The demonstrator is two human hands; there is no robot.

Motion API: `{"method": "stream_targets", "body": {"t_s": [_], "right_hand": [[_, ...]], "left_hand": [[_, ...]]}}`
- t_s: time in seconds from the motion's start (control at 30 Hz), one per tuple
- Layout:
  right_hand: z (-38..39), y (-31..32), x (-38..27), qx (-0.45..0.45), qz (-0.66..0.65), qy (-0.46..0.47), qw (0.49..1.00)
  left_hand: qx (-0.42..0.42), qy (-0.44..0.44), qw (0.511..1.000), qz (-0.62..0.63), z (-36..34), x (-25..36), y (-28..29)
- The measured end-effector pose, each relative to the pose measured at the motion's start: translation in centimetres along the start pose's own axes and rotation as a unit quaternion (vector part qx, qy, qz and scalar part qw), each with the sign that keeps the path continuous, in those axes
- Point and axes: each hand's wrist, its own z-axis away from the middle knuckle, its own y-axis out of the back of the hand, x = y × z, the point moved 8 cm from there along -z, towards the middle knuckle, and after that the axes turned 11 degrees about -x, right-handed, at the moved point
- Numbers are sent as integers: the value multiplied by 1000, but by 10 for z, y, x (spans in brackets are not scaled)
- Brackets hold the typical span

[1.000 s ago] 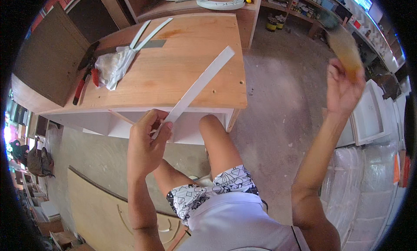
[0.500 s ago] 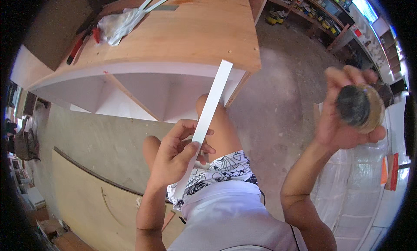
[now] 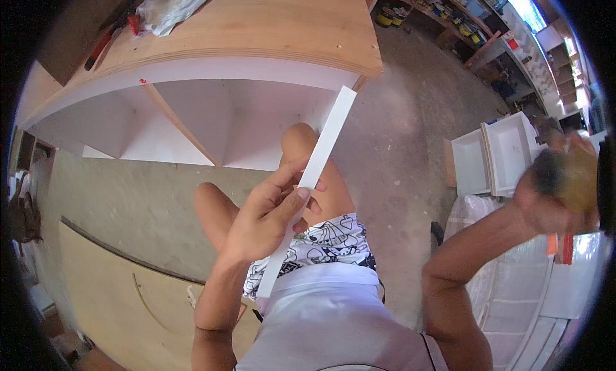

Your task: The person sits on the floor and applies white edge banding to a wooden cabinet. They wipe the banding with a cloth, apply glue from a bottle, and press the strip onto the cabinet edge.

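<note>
My left hand [image 3: 263,220] is closed on a long, narrow white strip [image 3: 326,140], which slants from near my lap up toward the cabinet's edge, with its thumb lying across it. My right hand [image 3: 532,204], at the far right, grips a round yellowish container with a dark end [image 3: 573,178], blurred by motion. In front of me stands a wooden cabinet [image 3: 276,24] with white inner compartments; on its top lie a crumpled plastic bag [image 3: 160,15] with white strips and a red-handled tool [image 3: 99,48]. My bent knees show below it.
A pale board [image 3: 115,268] lies on the floor at my lower left. White drawer-like boxes [image 3: 510,146] and wrapped panels [image 3: 516,294] stand on my right. Shelves [image 3: 446,21] with cans line the back right. A dark upright panel [image 3: 61,43] is at the upper left.
My right hand has moved down, then farther right with the container. My left hand has shifted rightward, the strip now steeper over my lap. The cabinet appears higher in the view.
</note>
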Motion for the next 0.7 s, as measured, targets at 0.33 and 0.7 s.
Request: {"method": "stream_targets", "body": {"t_s": [0.33,0.7], "right_hand": [[-31,-71,49,25,-307,-149,940],[-68,-121,39,-137,-197,-56,969]], "left_hand": [[18,-52,998,-12,-20,32,-6],[27,-69,997,-8,-61,67,-38]]}}
